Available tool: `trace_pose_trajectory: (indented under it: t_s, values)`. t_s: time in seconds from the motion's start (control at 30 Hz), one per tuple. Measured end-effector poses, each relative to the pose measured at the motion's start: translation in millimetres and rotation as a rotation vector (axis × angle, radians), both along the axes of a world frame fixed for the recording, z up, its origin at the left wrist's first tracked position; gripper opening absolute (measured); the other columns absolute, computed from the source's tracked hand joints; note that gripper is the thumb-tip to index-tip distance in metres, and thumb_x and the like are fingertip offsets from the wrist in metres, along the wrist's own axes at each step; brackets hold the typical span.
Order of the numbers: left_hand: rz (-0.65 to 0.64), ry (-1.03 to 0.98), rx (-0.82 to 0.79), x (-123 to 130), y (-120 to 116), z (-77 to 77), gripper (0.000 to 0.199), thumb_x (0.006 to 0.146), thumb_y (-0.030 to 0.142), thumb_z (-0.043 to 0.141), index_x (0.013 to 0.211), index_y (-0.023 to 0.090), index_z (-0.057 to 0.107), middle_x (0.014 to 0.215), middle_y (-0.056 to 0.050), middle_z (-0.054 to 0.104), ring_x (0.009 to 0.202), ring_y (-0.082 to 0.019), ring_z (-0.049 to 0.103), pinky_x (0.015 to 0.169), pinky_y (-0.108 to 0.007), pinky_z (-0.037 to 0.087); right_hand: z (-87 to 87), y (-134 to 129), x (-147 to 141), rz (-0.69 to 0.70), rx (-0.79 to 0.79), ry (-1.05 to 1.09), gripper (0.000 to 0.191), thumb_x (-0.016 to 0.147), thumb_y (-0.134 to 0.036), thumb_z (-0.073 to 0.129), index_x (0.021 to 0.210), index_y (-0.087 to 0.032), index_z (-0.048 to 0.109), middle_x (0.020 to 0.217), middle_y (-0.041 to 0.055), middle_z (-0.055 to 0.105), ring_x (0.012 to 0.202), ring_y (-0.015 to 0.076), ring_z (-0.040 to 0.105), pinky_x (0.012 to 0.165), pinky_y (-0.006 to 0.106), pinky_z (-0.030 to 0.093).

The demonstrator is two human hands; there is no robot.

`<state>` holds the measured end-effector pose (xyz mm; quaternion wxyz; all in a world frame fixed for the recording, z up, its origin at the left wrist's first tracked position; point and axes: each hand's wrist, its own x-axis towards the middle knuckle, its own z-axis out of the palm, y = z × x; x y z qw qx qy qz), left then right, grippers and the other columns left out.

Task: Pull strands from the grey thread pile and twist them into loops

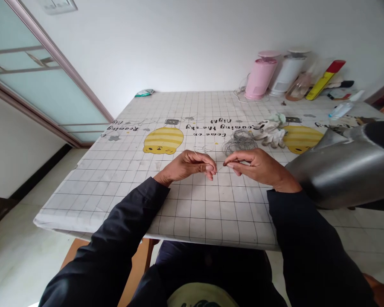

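My left hand (pixel 194 164) and my right hand (pixel 256 167) face each other above the table, fingertips a short gap apart. Both are closed in a pinch. A thin piece of wire (pixel 220 168) spans the gap between them, faint and hard to follow. A fine end also shows above the left hand's knuckles. Just behind my right hand lies a loose tangled coil of thin dark wire (pixel 241 141). White work gloves (pixel 272 133) with soiled fingers rest beside that coil.
A large grey metal vessel (pixel 345 168) lies on its side at the right. Along the back wall stand a pink cylinder (pixel 261 79), a white cylinder (pixel 288 74) and a yellow-red box (pixel 324 81). A green packet (pixel 144 93) is at the far left edge of the checked tablecloth (pixel 115 179).
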<state>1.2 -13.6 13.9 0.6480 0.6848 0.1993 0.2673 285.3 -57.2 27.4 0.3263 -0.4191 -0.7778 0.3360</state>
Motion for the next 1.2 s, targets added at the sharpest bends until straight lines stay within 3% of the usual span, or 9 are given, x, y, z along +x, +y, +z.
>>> trace_pose_trajectory:
  t_s: [0.2, 0.37, 0.5, 0.7, 0.93, 1.07, 1.2]
  values:
    - [0.146, -0.101, -0.053, 8.2, -3.2, -2.6, 0.040, 0.088, 0.059, 0.094, 0.097, 0.020, 0.089, 0.106, -0.012, 0.081, 0.091, -0.022, 0.079, 0.087, -0.038, 0.070, -5.3, 2.3, -0.6, -0.076, 0.091, 0.030, 0.023, 0.105, -0.045, 0.073, 0.105, -0.030, 0.089, 0.068, -0.0013, 0.070, 0.062, 0.0174, 0.063, 0.063, 0.034, 0.048]
    - [0.214, -0.182, -0.107, 9.7, -4.8, -1.6, 0.040, 0.085, 0.057, 0.098, 0.093, 0.018, 0.089, 0.105, -0.012, 0.081, 0.081, -0.018, 0.076, 0.079, -0.033, 0.068, -9.2, 3.5, -0.7, -0.132, 0.106, 0.056, 0.020, 0.103, -0.043, 0.076, 0.112, -0.030, 0.089, 0.078, 0.0013, 0.077, 0.067, 0.0194, 0.067, 0.063, 0.035, 0.052]
    - [0.227, -0.256, -0.142, 8.7, -4.1, -0.9, 0.037, 0.085, 0.053, 0.099, 0.091, 0.018, 0.088, 0.100, -0.010, 0.082, 0.077, -0.016, 0.075, 0.076, -0.032, 0.068, -5.4, 1.7, -5.4, -0.186, 0.163, 0.083, 0.019, 0.103, -0.042, 0.076, 0.112, -0.030, 0.087, 0.081, 0.0023, 0.078, 0.070, 0.0211, 0.069, 0.062, 0.036, 0.053]
    - [0.220, -0.253, -0.186, 9.4, -7.1, 2.1, 0.043, 0.081, 0.056, 0.102, 0.088, 0.019, 0.082, 0.099, -0.009, 0.082, 0.078, -0.017, 0.076, 0.076, -0.033, 0.069, -0.9, 0.1, -11.8, -0.151, 0.261, 0.102, 0.017, 0.104, -0.042, 0.074, 0.103, -0.031, 0.088, 0.088, 0.0028, 0.081, 0.079, 0.0234, 0.073, 0.080, 0.043, 0.060]
    - [0.096, -0.171, -0.160, 5.4, -9.6, 4.1, 0.041, 0.083, 0.056, 0.100, 0.088, 0.019, 0.084, 0.099, -0.011, 0.083, 0.077, -0.020, 0.080, 0.078, -0.037, 0.070, 1.8, -4.4, 2.0, -0.063, 0.119, 0.116, 0.022, 0.107, -0.047, 0.073, 0.113, -0.031, 0.088, 0.082, 0.0015, 0.076, 0.075, 0.0209, 0.071, 0.071, 0.038, 0.057]
    - [0.187, -0.209, -0.100, 8.3, -7.7, 0.3, 0.034, 0.090, 0.049, 0.097, 0.093, 0.017, 0.087, 0.102, -0.012, 0.084, 0.081, -0.019, 0.080, 0.078, -0.034, 0.069, 0.9, -5.6, 4.9, -0.155, 0.114, 0.163, 0.024, 0.107, -0.048, 0.073, 0.111, -0.030, 0.087, 0.078, 0.0020, 0.074, 0.072, 0.0217, 0.070, 0.068, 0.038, 0.055]
    - [0.335, -0.262, -0.142, 15.7, -5.6, -2.4, 0.039, 0.085, 0.050, 0.100, 0.091, 0.015, 0.084, 0.100, -0.011, 0.085, 0.075, -0.016, 0.078, 0.076, -0.032, 0.069, -1.0, -8.1, -5.6, -0.287, 0.200, 0.164, 0.018, 0.106, -0.043, 0.073, 0.106, -0.030, 0.085, 0.071, 0.0009, 0.073, 0.063, 0.0210, 0.067, 0.060, 0.038, 0.048]
